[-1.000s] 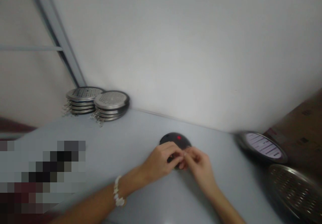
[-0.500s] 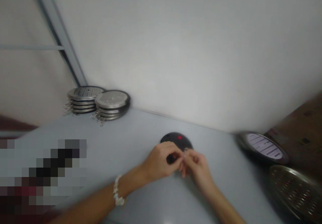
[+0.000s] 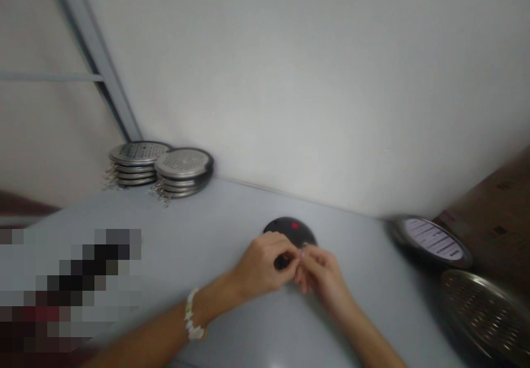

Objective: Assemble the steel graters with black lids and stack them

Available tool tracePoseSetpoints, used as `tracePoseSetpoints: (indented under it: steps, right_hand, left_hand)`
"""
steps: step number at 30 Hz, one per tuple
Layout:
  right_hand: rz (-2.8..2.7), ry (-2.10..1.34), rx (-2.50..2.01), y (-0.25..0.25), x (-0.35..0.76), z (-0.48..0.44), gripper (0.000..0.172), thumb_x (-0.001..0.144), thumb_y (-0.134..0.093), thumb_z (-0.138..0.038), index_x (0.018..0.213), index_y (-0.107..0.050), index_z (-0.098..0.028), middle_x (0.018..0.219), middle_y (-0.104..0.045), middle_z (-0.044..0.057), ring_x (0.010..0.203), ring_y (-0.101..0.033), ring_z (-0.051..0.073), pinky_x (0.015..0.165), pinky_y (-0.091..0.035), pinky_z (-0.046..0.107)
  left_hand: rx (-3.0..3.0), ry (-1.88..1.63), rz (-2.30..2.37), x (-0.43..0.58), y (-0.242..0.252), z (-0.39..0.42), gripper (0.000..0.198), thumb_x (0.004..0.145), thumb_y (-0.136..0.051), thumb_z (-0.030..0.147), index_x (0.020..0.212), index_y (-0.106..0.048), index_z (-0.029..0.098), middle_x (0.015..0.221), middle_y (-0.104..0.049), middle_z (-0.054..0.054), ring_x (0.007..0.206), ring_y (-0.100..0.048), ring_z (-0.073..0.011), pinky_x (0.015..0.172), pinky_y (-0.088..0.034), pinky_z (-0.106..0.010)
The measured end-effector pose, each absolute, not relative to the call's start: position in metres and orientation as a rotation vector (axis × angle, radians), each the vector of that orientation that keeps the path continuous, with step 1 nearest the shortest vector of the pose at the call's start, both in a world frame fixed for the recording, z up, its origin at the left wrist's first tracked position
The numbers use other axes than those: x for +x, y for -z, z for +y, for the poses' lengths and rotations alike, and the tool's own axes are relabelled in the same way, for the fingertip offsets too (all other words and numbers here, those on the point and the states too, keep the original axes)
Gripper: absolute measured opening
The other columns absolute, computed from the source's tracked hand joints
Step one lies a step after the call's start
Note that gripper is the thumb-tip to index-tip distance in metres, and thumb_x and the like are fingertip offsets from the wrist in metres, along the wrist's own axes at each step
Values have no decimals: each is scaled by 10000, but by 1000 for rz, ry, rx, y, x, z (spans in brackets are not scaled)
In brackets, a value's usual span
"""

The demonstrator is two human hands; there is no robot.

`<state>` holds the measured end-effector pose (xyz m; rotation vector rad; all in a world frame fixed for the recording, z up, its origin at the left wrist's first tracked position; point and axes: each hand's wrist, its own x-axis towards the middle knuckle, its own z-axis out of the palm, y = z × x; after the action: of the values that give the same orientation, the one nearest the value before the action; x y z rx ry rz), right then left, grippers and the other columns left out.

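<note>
My left hand and my right hand meet in front of a round black disc with a red spot, which lies on the table. Thumb and fingertips of the left hand are pinched together, with a dark gap inside the curl. The right hand's fingers pinch too, right against the left fingertips. Whatever they hold is small, perhaps a thin shiny piece, and too blurred to name. Both hands hide the near side of the disc. A pale beaded bracelet circles the left wrist.
Two stacks of round metal pieces with perforated tops stand at the back left, small clips hanging from their sides. A round piece with a printed label and a perforated metal one sit at the right. A wall rises behind the table.
Very little differs. Both hands keep their pinch at the same spot, with the fingertips a touch closer together. The whole view has shifted slightly.
</note>
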<state>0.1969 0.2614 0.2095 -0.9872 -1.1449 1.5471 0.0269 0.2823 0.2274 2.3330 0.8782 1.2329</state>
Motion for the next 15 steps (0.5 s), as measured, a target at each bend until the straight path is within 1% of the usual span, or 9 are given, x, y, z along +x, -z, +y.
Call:
tracePoseSetpoints:
  steps: [5, 15]
  right_hand:
    - [-1147, -1526, -1004, -206, 197, 263, 461, 806, -731, -564, 630, -606, -156, 477, -586, -20, 356, -498, 71, 378, -321, 173]
    - [-1074, -1541, -1045, -206, 195, 259, 470, 791, -740, -568, 612, -615, -152, 478, -576, -16, 358, -452, 51, 365, -277, 165]
  left_hand:
    - [2425, -1338, 849, 29, -222, 284, 76, 804, -628, 114, 777, -658, 178, 770, -730, -22, 717, -642, -154, 709, -488, -278]
    - [2512, -1444, 847, 31, -216, 282, 95, 826, -615, 95, 788, -656, 171, 748, -715, -14, 691, -643, -147, 688, -482, -273]
